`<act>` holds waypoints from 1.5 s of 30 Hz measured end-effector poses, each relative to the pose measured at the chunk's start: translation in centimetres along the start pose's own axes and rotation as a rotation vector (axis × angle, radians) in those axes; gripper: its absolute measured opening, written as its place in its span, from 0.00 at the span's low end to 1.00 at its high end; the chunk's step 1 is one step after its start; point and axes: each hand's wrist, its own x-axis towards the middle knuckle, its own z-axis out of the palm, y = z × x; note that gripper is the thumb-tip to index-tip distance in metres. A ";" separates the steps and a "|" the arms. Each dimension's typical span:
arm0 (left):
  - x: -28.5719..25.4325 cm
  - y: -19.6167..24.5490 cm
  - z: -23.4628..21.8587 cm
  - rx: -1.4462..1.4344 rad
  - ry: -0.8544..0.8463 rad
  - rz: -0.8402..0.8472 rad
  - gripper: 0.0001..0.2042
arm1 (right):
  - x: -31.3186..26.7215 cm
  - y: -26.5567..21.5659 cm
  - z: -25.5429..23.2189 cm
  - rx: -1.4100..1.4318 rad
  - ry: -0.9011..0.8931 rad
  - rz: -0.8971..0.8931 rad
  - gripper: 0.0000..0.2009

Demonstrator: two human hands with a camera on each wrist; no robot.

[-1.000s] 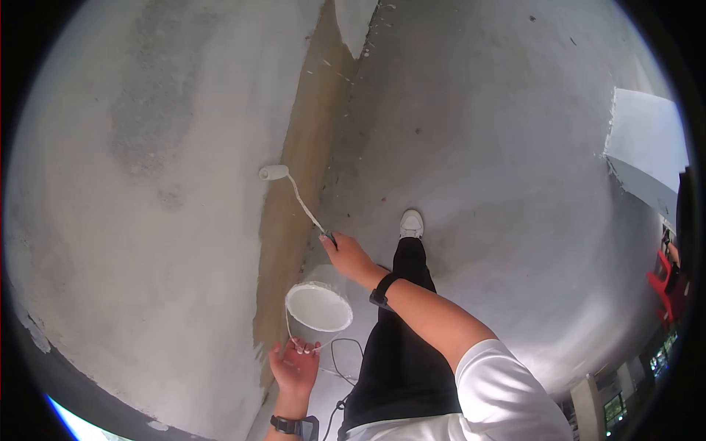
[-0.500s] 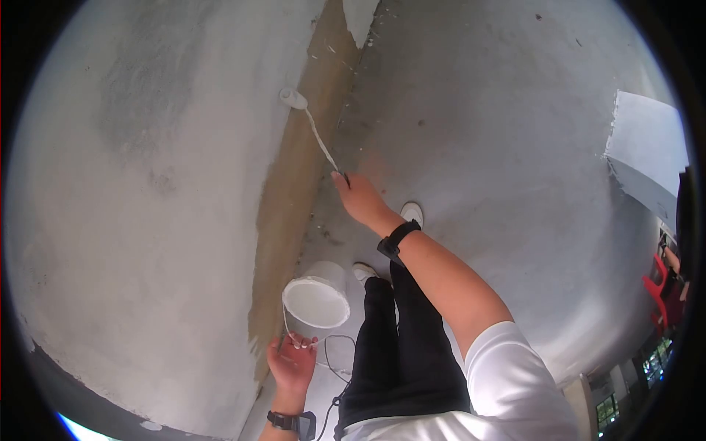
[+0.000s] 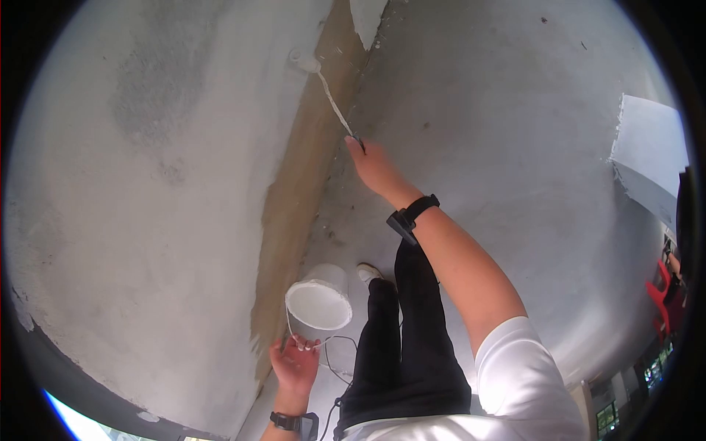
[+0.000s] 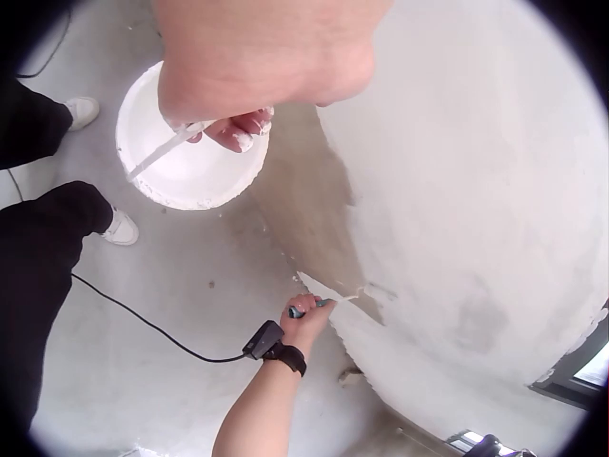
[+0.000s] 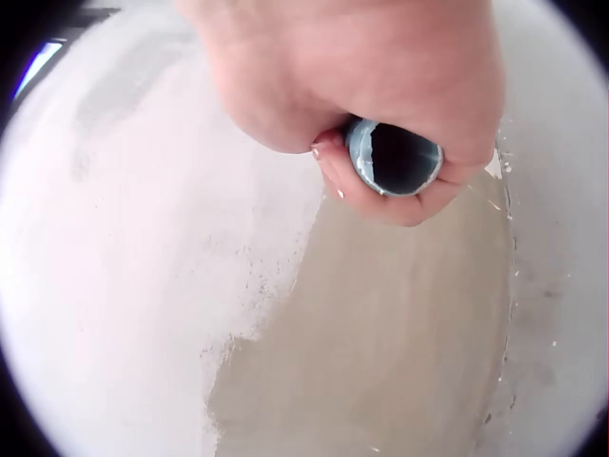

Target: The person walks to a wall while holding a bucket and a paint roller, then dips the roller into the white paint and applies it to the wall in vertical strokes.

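Note:
In the head view my right hand (image 3: 376, 170) grips the handle of a paint roller; its white roller head (image 3: 303, 60) lies against the wall at the upper edge of a brown unpainted strip (image 3: 294, 165). The right wrist view shows my fingers curled round the hollow blue-grey handle end (image 5: 395, 160), the roller head hidden. Lower down, my left hand (image 3: 296, 367) holds the wire handle of a white bucket (image 3: 319, 304) with curled fingers. White paint marks those fingertips, and the bucket hangs tilted beside the strip, its inside white.
Grey floor (image 3: 478, 184) meets the wall along the strip's right side. My shoe (image 3: 369, 274) and black-trousered legs stand near the bucket. A black cable (image 4: 157, 328) runs to the right wrist device. A red chair (image 3: 665, 298) and part of a person are at the far right.
The right hand and roller have moved up along the wall, away from the bucket. My left hand and the bucket have stayed nearly in place.

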 end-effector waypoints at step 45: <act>0.7 -0.1 -1.1 -0.028 0.021 0.005 0.16 | 1.4 3.5 -3.4 0.177 -0.018 0.204 0.27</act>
